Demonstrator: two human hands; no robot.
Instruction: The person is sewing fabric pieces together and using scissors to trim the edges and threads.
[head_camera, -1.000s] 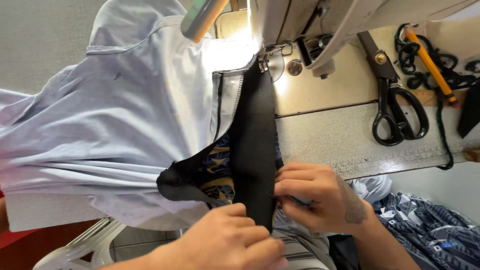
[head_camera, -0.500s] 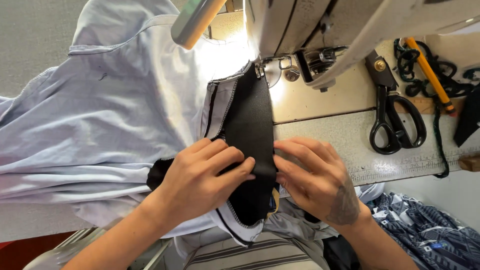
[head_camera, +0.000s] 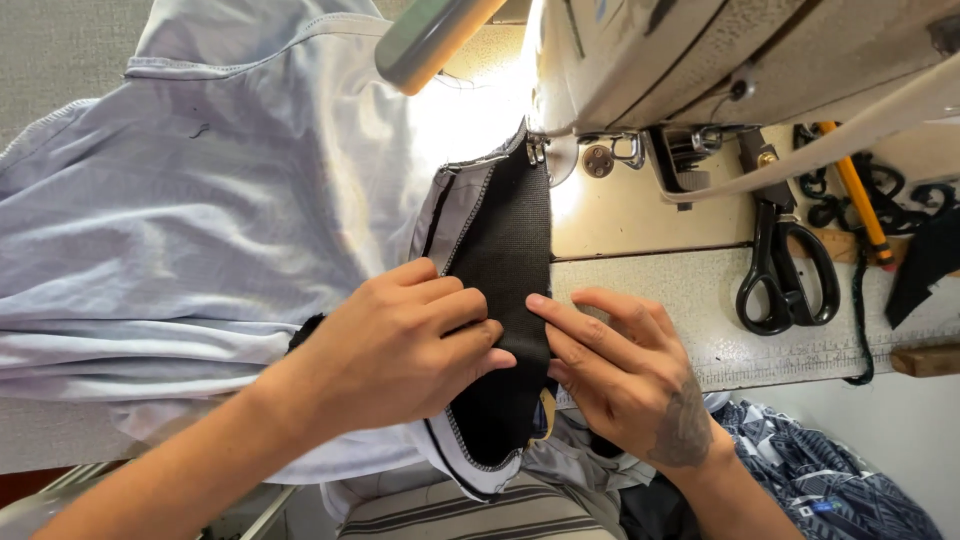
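I'm flattening the black mesh panel (head_camera: 503, 290) where it's lying on the pale blue garment (head_camera: 210, 230), w/ its top end sitting right at the presser foot (head_camera: 536, 150) of the sewing machine (head_camera: 720, 60) and its bottom end hanging off the table edge twd me. My left hand (head_camera: 400, 345) is lying open, fingers pressing down on the panel's left side and the grey overlocked edge; my right hand (head_camera: 625, 375) is also open, fingertips pinning the right edge, nothing gripped in either. I'm judging this as the aligning step, seam not being fed right now; next move prob needs both edges kept flush and even tension while guiding fabric under the foot, w/o letting the mesh creep. Re containers: none in view, so nothing to report inside any. Black scissors (head_camera: 785, 265) are lying on the machine table (head_camera: 700, 310) to the right, near a yellow-handled tool (head_camera: 855, 195) and black cord (head_camera: 880, 190).
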